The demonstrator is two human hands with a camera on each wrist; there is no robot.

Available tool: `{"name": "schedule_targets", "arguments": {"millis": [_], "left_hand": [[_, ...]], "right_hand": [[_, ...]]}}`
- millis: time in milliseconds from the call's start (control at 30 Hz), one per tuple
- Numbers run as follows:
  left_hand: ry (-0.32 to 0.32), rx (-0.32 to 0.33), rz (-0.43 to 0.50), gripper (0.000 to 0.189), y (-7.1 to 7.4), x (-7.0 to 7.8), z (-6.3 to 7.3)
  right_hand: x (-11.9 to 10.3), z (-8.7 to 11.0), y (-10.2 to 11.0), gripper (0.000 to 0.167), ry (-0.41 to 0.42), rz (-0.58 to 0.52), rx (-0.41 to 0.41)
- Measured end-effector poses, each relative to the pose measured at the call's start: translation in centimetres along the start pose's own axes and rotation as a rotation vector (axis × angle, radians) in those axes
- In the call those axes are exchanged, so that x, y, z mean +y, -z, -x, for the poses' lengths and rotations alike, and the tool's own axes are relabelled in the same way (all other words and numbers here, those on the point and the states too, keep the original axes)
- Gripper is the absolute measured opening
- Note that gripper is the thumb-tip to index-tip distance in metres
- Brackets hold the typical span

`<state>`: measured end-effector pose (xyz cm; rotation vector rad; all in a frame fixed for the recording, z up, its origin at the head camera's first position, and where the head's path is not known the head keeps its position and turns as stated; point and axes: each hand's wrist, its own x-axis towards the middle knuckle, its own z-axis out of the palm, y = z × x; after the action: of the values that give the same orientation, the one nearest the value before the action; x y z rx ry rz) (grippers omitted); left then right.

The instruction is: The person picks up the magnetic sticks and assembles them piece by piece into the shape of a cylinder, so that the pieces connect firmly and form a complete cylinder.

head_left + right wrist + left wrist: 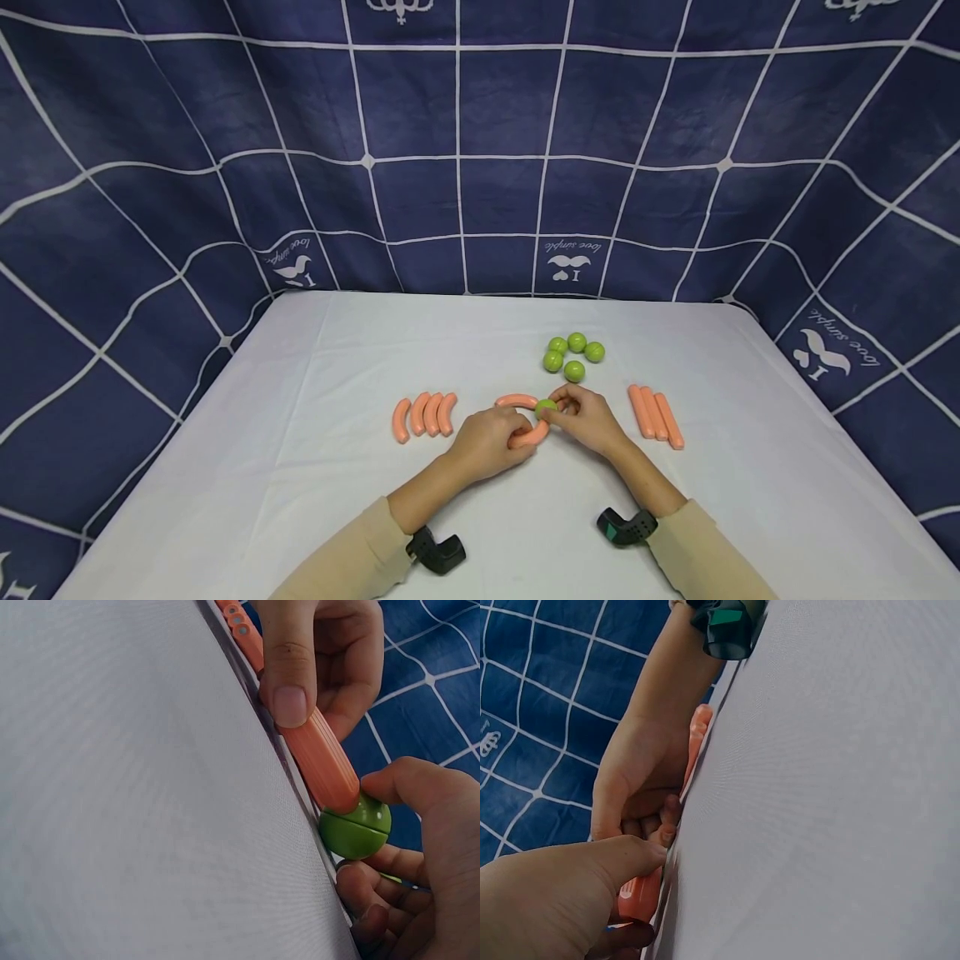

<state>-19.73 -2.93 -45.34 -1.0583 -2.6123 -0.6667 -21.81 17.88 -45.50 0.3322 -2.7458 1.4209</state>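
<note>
Nearest are two beige sleeves (352, 546) and a dark wrist device (628, 527) on each arm; the near edge of the table is out of view. In front of them, the left hand (491, 442) pinches a curved orange stick (531, 437), its thumb lying along the top, and the right hand (588, 421) pinches a green ball (546, 406) between thumb and fingers. The end of this stick meets the ball, so I judge that this joint is being made or is just made; whether it is firm, I cannot tell. A second curved stick (516, 401) lies just beyond, its right end at the same ball, but I cannot see if it is fixed. Much seems left: four curved sticks (431, 414) lie loose on the left, three straight sticks (654, 414) on the right, and five loose balls (574, 371) a little farther. Bare white cloth gives room on both sides of the hands; forward, the balls stand near, so there the room is narrower. Behind them the table (420, 321) ends well apart from the pieces, before a blue checked curtain (502, 200).
</note>
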Motion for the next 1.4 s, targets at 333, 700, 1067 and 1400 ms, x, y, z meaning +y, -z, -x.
{"name": "schedule_targets", "arguments": {"millis": [333,700,1067,1400], "left_hand": [[-0.012,-0.032,0.074,0.009,-0.2,-0.1,0.1],[0.201,0.253,0.131,0.019,-0.5,-1.1,0.5],[0.228,0.201,0.27,0.02,-0.8,-1.3,0.5],[0.271,0.156,0.299,0.009,-0.9,-1.2,0.4]], "right_hand": [[0.5,0.0,-0.1,0.028,0.014,-0.044,-0.006],[0.5,-0.2,-0.3,0.028,0.052,-0.064,-0.03],[0.2,0.0,-0.2,0.031,0.059,-0.056,-0.066],[0.9,0.2,-0.1,0.018,0.128,-0.076,-0.056]]}}
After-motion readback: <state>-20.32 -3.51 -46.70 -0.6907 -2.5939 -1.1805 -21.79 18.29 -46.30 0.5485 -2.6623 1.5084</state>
